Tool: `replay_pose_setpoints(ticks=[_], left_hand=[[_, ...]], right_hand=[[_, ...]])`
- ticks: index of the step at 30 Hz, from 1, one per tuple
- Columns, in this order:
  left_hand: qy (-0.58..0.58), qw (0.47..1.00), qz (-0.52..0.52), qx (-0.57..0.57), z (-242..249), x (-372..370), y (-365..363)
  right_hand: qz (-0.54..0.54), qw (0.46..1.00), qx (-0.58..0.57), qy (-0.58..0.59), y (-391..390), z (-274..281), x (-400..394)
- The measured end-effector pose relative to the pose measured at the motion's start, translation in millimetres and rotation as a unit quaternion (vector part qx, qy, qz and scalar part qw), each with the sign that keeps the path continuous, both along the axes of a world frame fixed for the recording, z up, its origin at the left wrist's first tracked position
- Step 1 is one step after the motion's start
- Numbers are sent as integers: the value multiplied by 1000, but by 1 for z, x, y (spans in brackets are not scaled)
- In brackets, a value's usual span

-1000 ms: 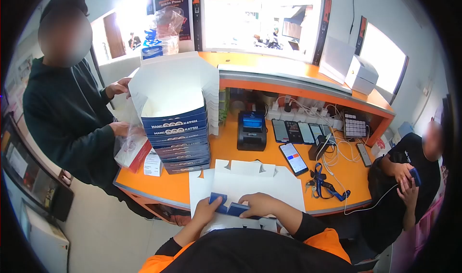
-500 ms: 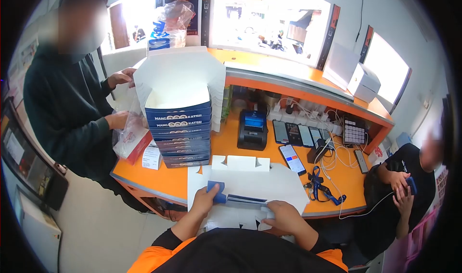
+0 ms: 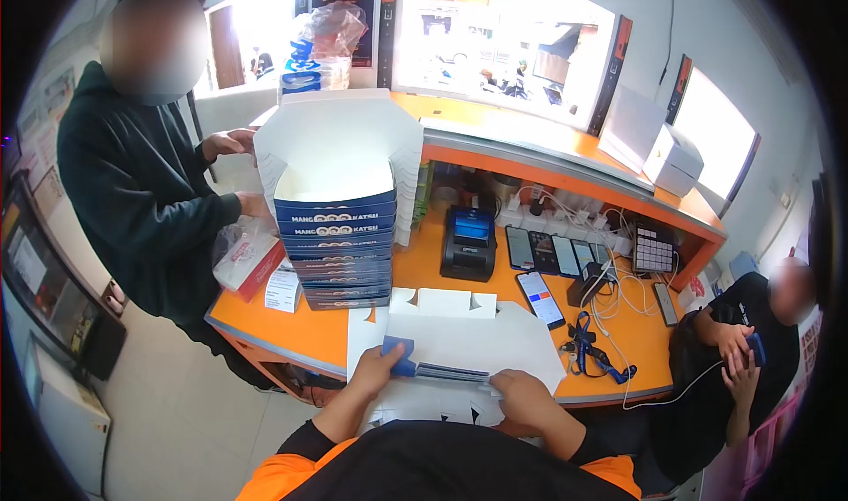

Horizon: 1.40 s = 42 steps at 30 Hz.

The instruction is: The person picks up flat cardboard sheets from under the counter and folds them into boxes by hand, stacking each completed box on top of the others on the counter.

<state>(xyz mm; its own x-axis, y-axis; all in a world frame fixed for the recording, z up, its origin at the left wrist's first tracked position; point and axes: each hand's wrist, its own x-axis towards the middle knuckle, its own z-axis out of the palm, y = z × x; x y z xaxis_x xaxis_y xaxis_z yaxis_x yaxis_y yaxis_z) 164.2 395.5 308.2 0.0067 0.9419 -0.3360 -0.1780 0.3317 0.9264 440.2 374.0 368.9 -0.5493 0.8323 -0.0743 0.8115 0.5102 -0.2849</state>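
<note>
A partly folded cardboard food box (image 3: 446,398), white inside with blue outer panels, is between my hands at the counter's front edge. My left hand (image 3: 375,370) is closed on its raised blue side flap, thumb on top. At the box's right end, my right hand (image 3: 521,397) grips the edge, its lower fingers hidden. Beneath and behind the box lie flat white box sheets (image 3: 512,338) with cut tabs. A tall stack of nested blue and white boxes (image 3: 344,236) with printed lettering stands beyond my left hand, its top box open.
On the orange counter (image 3: 618,386) are a receipt printer (image 3: 468,241), several phones, a blue lanyard (image 3: 585,346) and tangled white cables. A co-worker (image 3: 132,183) at left touches a bagged red-and-white box (image 3: 252,267). Another person (image 3: 751,342) sits at right holding a phone.
My view has shifted slightly. The left co-worker's hand has drawn back from the plastic bag, which sits lower around the red-and-white box. My hands keep nearly the same grip.
</note>
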Motion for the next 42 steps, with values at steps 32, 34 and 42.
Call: replay_pose_setpoints(ticks=[32, 34, 42], left_hand=[[-178, 981, 55, -54, -31, -33, 38], [-235, 969, -20, -68, -22, -34, 39], [-177, 973, -110, -100, 5, -19, 57]], right_hand=[[82, 872, -478, 69, 95, -63, -2], [103, 856, -500, 84, 93, -59, 3], [161, 878, -449, 37, 81, -67, -17]])
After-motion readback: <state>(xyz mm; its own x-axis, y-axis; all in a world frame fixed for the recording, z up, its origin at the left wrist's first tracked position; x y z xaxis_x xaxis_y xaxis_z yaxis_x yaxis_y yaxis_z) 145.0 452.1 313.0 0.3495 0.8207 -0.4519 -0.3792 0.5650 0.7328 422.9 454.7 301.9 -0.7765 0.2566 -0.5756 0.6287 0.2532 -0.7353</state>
